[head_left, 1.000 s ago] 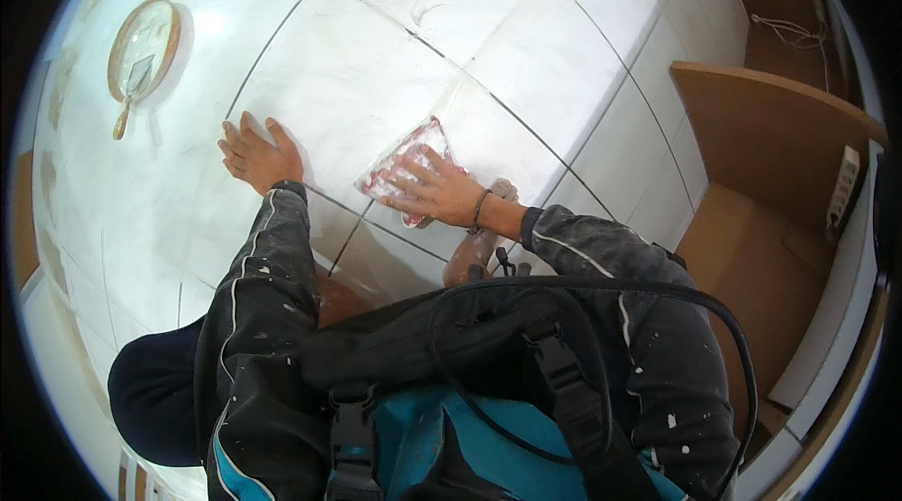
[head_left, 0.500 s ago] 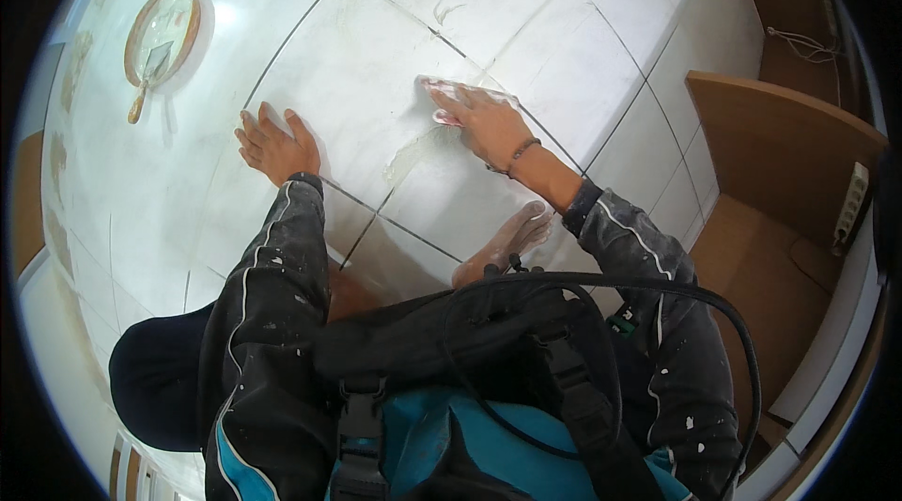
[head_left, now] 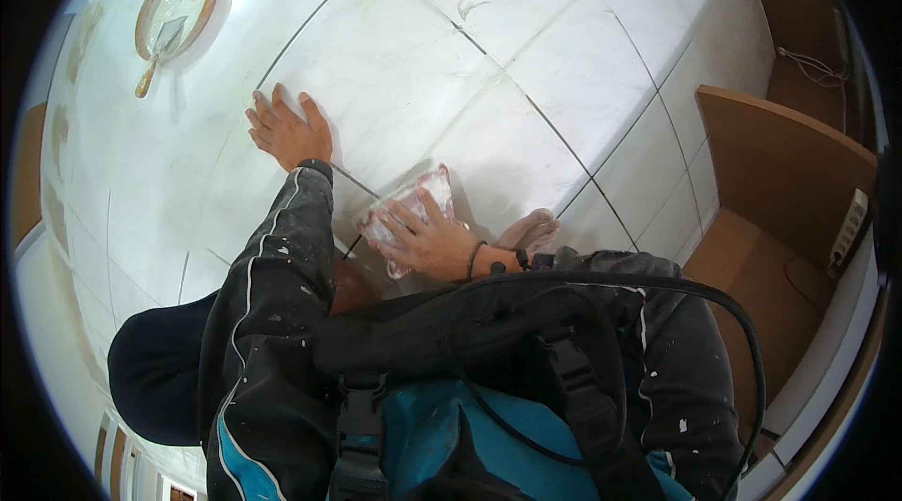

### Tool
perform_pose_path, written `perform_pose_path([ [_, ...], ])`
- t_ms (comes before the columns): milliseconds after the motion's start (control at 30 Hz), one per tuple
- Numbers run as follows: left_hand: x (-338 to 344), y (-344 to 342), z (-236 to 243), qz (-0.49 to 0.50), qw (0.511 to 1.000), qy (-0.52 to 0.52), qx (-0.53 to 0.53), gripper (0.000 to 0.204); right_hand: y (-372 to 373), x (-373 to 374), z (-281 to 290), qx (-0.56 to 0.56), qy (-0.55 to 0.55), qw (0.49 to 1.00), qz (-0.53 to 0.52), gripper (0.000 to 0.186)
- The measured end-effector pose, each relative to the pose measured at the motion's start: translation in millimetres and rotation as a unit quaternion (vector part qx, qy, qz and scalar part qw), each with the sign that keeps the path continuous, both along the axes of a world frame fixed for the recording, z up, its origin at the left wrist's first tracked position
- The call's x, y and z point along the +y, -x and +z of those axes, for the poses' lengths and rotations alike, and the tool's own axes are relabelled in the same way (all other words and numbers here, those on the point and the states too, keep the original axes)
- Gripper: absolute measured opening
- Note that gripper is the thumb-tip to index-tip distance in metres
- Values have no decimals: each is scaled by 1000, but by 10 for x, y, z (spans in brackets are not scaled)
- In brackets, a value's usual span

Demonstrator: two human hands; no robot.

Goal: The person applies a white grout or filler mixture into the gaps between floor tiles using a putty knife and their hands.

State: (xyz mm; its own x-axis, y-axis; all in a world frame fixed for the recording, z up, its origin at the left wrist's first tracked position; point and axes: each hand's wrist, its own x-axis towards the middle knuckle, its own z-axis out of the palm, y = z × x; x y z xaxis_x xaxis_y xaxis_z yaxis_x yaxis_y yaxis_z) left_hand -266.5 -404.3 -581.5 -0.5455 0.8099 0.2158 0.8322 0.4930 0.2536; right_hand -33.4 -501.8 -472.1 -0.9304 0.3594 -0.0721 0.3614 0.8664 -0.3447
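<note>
My right hand (head_left: 427, 240) lies on a crumpled, white-smeared reddish cloth (head_left: 434, 183), pressing it against the white tiled floor (head_left: 489, 134) close to my bare foot (head_left: 534, 230). The fingers are spread across the cloth, and part of it bunches out under the palm. To the left, my left hand (head_left: 297, 133) rests on the tiles with its fingers apart and nothing in it. Dark joints run between some tiles, while others look filled with pale paste.
At the far left stands a round, brown-rimmed bowl (head_left: 209, 7) of whitish paste, with a putty knife (head_left: 167, 39) leaning in it. Brown wooden panels (head_left: 780, 144) stand along the right, one carrying a white power strip (head_left: 850, 224). A black cable (head_left: 695, 289) loops across my front.
My right hand has swept the cloth towards me and to the left. A pale smear on the tile where it passed no longer shows. The left hand stays on the floor.
</note>
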Motion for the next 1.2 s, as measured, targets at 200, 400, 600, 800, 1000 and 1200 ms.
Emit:
perform_pose_path([
  [200,27,-44,-14,-5,1000,-2,-4,52,-246,62,-458,-27,-29,995,92,45],
  [400,-15,6,-21,2,1000,-1,2,52,-501,-273,-128,-48,93,994,24,60],
  [600,34,-39,13,-6,1000,0,-9,51,-183,786,53,-130,4,984,-123,64],
  [800,1,40,33,-1,1000,4,-18,52,178,77,-139,-48,37,998,-33,57],
  [1000,-46,10,-69,-1,999,36,2,52,-298,138,-12,-276,292,905,140,33],
  [1200,20,-58,83,-4,1000,16,-3,50,-1004,1484,275,-24,287,937,-199,62],
])
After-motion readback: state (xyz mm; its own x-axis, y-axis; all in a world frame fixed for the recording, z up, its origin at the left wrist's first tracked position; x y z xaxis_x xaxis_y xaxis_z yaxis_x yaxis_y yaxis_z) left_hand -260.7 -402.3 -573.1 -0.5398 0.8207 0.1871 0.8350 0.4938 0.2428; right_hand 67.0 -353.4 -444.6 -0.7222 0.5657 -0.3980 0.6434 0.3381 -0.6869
